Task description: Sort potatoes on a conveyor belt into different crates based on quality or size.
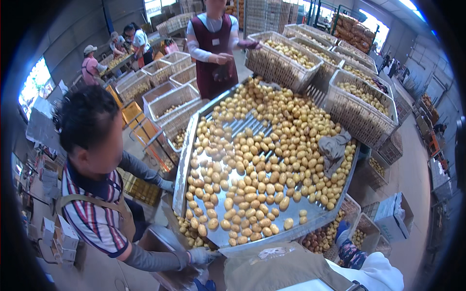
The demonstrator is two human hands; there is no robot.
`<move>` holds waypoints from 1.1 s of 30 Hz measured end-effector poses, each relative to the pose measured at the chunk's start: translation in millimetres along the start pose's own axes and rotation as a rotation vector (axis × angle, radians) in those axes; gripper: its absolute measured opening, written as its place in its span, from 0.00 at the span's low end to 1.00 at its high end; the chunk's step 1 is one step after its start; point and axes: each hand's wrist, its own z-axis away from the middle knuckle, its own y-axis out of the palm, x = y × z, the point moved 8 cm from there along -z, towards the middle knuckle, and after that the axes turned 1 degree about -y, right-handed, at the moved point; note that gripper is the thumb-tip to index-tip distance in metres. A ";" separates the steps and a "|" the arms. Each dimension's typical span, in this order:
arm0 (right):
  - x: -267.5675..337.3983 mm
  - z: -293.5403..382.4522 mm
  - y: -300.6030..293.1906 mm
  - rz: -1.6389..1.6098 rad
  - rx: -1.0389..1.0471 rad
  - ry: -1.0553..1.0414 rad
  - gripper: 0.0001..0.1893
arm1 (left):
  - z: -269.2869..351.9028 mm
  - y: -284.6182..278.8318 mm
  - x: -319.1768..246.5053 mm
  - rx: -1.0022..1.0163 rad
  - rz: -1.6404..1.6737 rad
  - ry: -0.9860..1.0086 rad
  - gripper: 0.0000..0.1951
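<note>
In front of me is a metal sorting table [186, 160] with many potatoes [255, 182] spread over its bars and sheet. My right hand [342, 230], in a blue and grey glove, is low at the right, over plastic crates beside the table; its fingers are too small to read. Under it a crate holds small, darker potatoes [316, 240]. My left hand [204, 285], in a blue glove, shows only partly at the bottom edge, near a clear plastic bag [182, 278]; its hold is unclear. A grey cloth [332, 151] lies on the potatoes at the right.
A co-worker in grey gloves [202, 255] stands at the table's left, and another in a dark red apron [217, 76] behind it. Crates of potatoes [358, 109] stand at the back right. An open cardboard box [395, 222] is at the right. More people work at the far left.
</note>
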 end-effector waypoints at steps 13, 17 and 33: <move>48.3 190.3 282.2 0.934 0.826 -0.910 0.23 | -26.5 54.6 -66.5 -0.007 -0.128 0.083 0.17; 49.5 211.6 281.3 1.189 0.718 -1.005 0.22 | -35.2 62.8 -70.3 0.005 -0.147 0.097 0.17; 31.4 201.4 290.8 1.221 0.871 -0.860 0.22 | -56.4 68.1 -73.2 0.055 -0.157 0.136 0.18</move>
